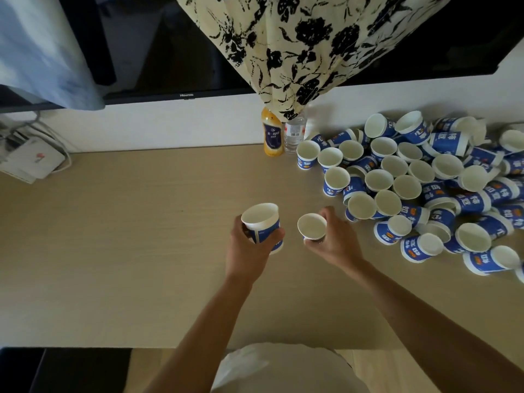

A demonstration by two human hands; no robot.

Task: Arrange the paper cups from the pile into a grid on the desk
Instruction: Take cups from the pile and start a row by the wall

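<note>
L hand [249,249] grips left cup [261,221], R hand [334,241] grips right cup [312,226], mouths up, mid desk [127,222]; cup pile [425,180] right of my R hand.

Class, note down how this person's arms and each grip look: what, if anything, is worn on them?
Nothing is worn. The left grip and right grip are ungloved, no ring visible. The left forearm and right forearm are bare to the frame's edge: no sleeve, watch or bracelet shows. A pale garment shows beneath them.
</note>
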